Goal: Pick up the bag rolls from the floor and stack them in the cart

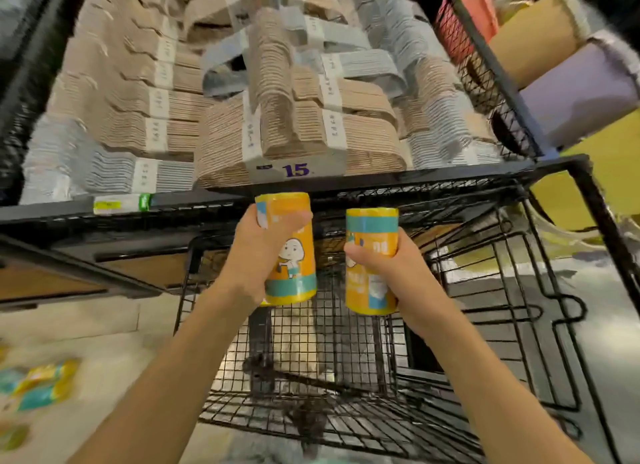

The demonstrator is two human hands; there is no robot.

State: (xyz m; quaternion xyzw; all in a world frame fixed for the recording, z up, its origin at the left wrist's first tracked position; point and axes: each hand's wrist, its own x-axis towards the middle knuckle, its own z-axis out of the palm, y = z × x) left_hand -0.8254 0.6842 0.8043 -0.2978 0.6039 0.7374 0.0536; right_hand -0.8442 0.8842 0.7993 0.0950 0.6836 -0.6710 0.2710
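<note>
We list two orange bag rolls with teal bands, both held upright above the black wire cart; the left hand grasps the left bag roll, fingers curled round its upper half, a cartoon figure showing on its face; the right hand grasps the right bag roll round its middle, thumb on the near side; the two rolls stand near each other without touching, over the cart's basket, whose mesh floor shows below them. We note further bag rolls lying on the floor at the left, blurred, well apart from the cart. Behind the cart we record a black shelf carrying banded bundles of tan and grey hangers; a label marked 15 sits on the front bundle; a small price tag sits on the shelf edge.
</note>
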